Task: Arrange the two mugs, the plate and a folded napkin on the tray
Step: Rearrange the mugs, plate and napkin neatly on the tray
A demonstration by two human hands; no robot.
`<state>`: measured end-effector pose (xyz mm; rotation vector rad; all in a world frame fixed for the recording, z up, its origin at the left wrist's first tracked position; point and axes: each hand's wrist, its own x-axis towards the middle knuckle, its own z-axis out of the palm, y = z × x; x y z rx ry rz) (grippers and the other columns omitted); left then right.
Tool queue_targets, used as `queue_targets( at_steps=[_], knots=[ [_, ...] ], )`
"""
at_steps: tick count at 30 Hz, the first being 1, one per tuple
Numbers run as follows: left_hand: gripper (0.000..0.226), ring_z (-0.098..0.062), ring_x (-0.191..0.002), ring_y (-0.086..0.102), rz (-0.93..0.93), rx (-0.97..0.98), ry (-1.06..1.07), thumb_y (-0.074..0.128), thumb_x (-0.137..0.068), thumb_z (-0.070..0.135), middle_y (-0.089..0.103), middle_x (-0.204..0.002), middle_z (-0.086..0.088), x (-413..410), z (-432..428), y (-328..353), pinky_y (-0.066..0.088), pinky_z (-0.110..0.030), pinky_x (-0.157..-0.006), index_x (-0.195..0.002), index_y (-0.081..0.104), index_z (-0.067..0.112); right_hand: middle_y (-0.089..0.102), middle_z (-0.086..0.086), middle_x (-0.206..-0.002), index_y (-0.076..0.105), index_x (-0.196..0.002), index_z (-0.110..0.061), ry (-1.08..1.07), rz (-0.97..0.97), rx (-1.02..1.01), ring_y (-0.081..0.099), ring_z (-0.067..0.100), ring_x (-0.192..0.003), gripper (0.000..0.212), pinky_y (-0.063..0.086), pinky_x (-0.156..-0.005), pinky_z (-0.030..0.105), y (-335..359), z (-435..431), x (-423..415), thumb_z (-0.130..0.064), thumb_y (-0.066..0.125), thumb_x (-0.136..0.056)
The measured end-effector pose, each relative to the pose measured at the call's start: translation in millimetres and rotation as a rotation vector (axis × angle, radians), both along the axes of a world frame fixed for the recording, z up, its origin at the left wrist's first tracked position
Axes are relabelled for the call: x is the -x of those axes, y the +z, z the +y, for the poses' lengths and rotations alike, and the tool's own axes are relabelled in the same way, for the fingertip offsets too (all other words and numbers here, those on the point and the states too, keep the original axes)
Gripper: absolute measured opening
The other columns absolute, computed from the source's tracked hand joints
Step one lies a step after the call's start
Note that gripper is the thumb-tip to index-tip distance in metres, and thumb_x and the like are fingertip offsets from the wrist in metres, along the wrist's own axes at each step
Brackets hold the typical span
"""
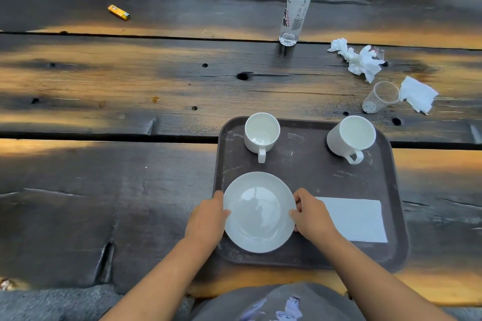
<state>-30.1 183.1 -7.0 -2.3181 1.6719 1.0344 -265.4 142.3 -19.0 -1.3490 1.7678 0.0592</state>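
A dark brown tray (307, 172) lies on the wooden table in front of me. A white plate (259, 212) rests in its near left part. My left hand (208, 216) grips the plate's left rim and my right hand (311, 212) grips its right rim. Two white mugs stand upright at the tray's far side, one at the left (261, 133) and one at the right (350, 137), both handles pointing toward me. A flat folded white napkin (357, 219) lies on the tray's near right, just beyond my right hand.
A clear water bottle (296, 5) stands behind the tray. Crumpled tissues (357, 58), a tipped clear plastic cup (379, 98) and another tissue (417, 94) lie at the far right. A yellow lighter (118, 12) lies far left. The table's front edge is near my lap.
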Motion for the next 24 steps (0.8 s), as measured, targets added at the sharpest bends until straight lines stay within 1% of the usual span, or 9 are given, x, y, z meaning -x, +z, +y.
queue_targets(
  at_steps=[10, 13, 15, 18, 21, 22, 24],
  knots=[
    [0.022, -0.029, -0.072, 0.052, -0.083, -0.012, -0.063, 0.053, -0.100, 0.025, 0.069, -0.097, -0.011, 1.2, 1.2, -1.0, 0.043, -0.037, -0.062, -0.097, 0.032, 0.018, 0.065, 0.005, -0.084, 0.054, -0.094, -0.017, -0.014, -0.017, -0.001, 0.066, 0.029, -0.082, 0.012, 0.061, -0.077, 0.051, 0.3, 1.2, 1.8, -0.005, 0.057, -0.091],
    [0.017, -0.032, -0.080, 0.062, -0.071, -0.020, -0.049, 0.053, -0.101, 0.025, 0.070, -0.098, -0.011, 1.3, 2.4, -1.7, 0.046, -0.037, -0.064, -0.103, 0.039, 0.016, 0.065, 0.004, -0.084, 0.054, -0.094, -0.018, -0.013, -0.011, -0.001, 0.066, 0.028, -0.081, 0.012, 0.061, -0.077, 0.049, -0.9, 1.4, 1.7, -0.006, 0.058, -0.091],
    [0.017, -0.033, -0.085, 0.064, -0.058, -0.023, -0.038, 0.054, -0.101, 0.025, 0.070, -0.100, -0.011, 1.8, 2.0, -1.4, 0.047, -0.038, -0.066, -0.107, 0.042, 0.014, 0.065, 0.004, -0.084, 0.054, -0.093, -0.018, -0.011, -0.012, -0.001, 0.067, 0.027, -0.081, 0.013, 0.061, -0.077, 0.049, -0.8, 1.5, 1.8, -0.006, 0.058, -0.091],
    [0.017, -0.029, -0.076, 0.056, -0.047, -0.019, -0.023, 0.053, -0.101, 0.024, 0.068, -0.096, -0.010, 1.4, 2.2, -0.7, 0.044, -0.037, -0.063, -0.103, 0.038, 0.015, 0.064, 0.004, -0.083, 0.054, -0.092, -0.018, -0.013, -0.021, -0.007, 0.067, 0.028, -0.081, 0.013, 0.061, -0.077, 0.050, -0.6, 0.7, 2.7, -0.006, 0.058, -0.090],
    [0.021, -0.027, -0.070, 0.052, -0.034, 0.010, 0.018, 0.050, -0.100, 0.023, 0.059, -0.083, -0.004, 2.2, 3.4, 1.1, 0.041, -0.036, -0.060, -0.112, 0.036, 0.014, 0.066, 0.005, -0.084, 0.055, -0.094, -0.019, -0.031, -0.052, -0.007, 0.068, 0.027, -0.082, 0.010, 0.062, -0.077, 0.049, 0.2, 0.2, 4.4, -0.012, 0.061, -0.090],
    [0.024, -0.026, -0.069, 0.052, -0.035, 0.021, 0.021, 0.050, -0.100, 0.024, 0.059, -0.082, -0.004, 2.8, 3.9, 2.1, 0.041, -0.036, -0.060, -0.115, 0.035, 0.013, 0.066, 0.004, -0.084, 0.055, -0.097, -0.020, -0.036, -0.058, -0.004, 0.069, 0.025, -0.080, 0.011, 0.062, -0.077, 0.048, 0.7, 1.0, 5.4, -0.014, 0.061, -0.090],
    [0.028, -0.026, -0.070, 0.053, -0.038, 0.044, 0.013, 0.050, -0.101, 0.028, 0.065, -0.089, -0.006, 4.3, 4.2, 5.3, 0.042, -0.036, -0.060, -0.120, 0.036, 0.014, 0.067, 0.002, -0.083, 0.052, -0.106, -0.022, -0.056, -0.071, -0.002, 0.071, 0.021, -0.074, 0.017, 0.063, -0.076, 0.044, 1.6, 2.7, 7.4, -0.017, 0.060, -0.092]
  ],
)
